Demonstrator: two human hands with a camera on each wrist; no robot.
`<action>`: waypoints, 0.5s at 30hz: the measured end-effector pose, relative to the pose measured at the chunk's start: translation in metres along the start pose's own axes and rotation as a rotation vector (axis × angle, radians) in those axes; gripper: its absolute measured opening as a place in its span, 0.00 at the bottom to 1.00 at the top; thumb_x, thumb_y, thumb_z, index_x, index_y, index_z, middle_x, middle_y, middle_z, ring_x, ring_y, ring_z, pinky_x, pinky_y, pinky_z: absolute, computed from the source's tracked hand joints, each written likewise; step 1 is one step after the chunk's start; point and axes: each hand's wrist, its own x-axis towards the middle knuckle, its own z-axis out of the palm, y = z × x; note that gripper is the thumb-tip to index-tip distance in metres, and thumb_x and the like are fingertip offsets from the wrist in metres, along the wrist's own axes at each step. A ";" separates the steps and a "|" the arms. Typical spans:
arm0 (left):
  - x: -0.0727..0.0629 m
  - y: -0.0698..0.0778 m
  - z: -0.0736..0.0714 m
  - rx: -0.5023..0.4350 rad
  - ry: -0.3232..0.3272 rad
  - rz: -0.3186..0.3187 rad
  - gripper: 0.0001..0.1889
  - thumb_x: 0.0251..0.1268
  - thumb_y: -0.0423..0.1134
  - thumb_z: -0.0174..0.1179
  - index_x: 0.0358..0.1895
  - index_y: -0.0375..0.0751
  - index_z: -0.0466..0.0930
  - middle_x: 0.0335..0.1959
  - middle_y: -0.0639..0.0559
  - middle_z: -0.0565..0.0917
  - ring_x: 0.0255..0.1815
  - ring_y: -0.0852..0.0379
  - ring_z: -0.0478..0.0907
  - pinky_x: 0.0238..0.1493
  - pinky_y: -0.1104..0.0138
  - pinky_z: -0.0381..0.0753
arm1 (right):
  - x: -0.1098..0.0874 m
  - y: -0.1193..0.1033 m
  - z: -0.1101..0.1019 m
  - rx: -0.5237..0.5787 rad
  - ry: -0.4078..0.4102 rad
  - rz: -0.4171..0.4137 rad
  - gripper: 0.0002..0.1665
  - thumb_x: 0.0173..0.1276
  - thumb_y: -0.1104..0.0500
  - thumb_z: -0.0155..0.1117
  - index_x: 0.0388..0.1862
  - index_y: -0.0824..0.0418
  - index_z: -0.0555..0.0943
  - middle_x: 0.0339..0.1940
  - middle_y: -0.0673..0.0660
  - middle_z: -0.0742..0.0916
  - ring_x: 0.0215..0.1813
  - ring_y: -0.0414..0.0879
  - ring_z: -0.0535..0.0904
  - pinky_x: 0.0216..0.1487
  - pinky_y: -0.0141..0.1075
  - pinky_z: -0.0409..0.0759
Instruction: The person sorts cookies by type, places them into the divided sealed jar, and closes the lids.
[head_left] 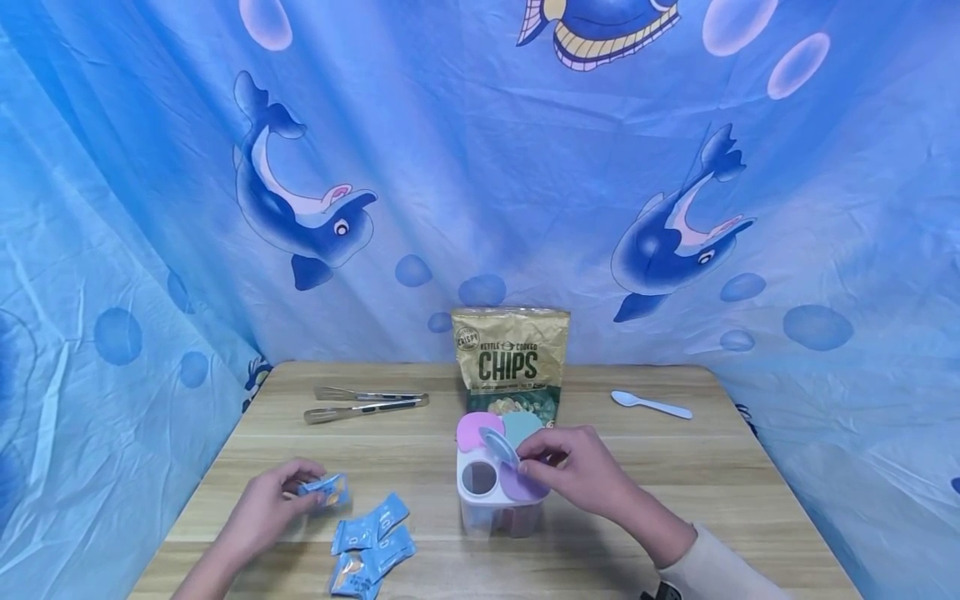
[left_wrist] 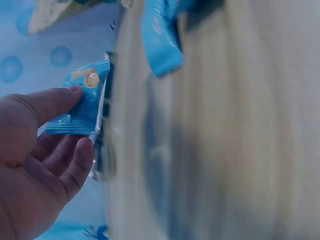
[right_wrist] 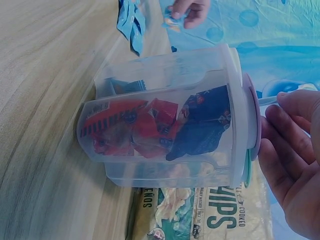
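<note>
Between thumb and fingers, my left hand [head_left: 272,507] pinches a small blue snack packet [left_wrist: 86,97] above the left side of the table. More blue packets [head_left: 373,533] lie in a loose pile just right of that hand. At the table's middle stands a clear container [head_left: 487,517] with a white top and coloured round lids. My right hand [head_left: 581,468] grips the raised light-blue lid [head_left: 500,447], and the round opening [head_left: 480,477] beside it is uncovered. In the right wrist view, red packets [right_wrist: 150,130], a dark-blue packet [right_wrist: 205,122] and a blue packet [right_wrist: 125,87] show through the container's walls.
Behind the container a bag of kettle cooked chips [head_left: 510,358] stands upright. Metal tongs [head_left: 367,404] lie at the back left, and a white spoon [head_left: 651,405] at the back right. A blue sea-animal curtain [head_left: 480,183] hangs around the wooden table [head_left: 712,517].
</note>
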 end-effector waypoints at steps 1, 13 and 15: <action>0.001 0.005 0.000 -0.011 0.009 0.008 0.17 0.58 0.38 0.75 0.50 0.41 0.85 0.41 0.54 0.87 0.40 0.61 0.82 0.41 0.70 0.82 | 0.000 0.000 0.000 -0.001 -0.001 0.001 0.07 0.65 0.60 0.75 0.41 0.51 0.90 0.36 0.43 0.91 0.36 0.36 0.86 0.34 0.34 0.87; 0.016 0.083 0.007 -0.154 -0.028 0.185 0.10 0.60 0.37 0.74 0.43 0.49 0.87 0.39 0.55 0.87 0.36 0.61 0.82 0.37 0.68 0.84 | 0.001 -0.001 0.000 0.005 0.008 -0.009 0.07 0.65 0.61 0.75 0.41 0.51 0.90 0.35 0.44 0.91 0.35 0.35 0.86 0.34 0.34 0.87; 0.020 0.095 0.010 -0.166 -0.038 0.242 0.10 0.60 0.37 0.74 0.45 0.48 0.87 0.40 0.55 0.87 0.36 0.62 0.83 0.38 0.68 0.84 | 0.000 -0.002 0.000 0.004 0.009 -0.006 0.07 0.65 0.61 0.75 0.41 0.51 0.90 0.35 0.44 0.91 0.35 0.35 0.87 0.34 0.34 0.87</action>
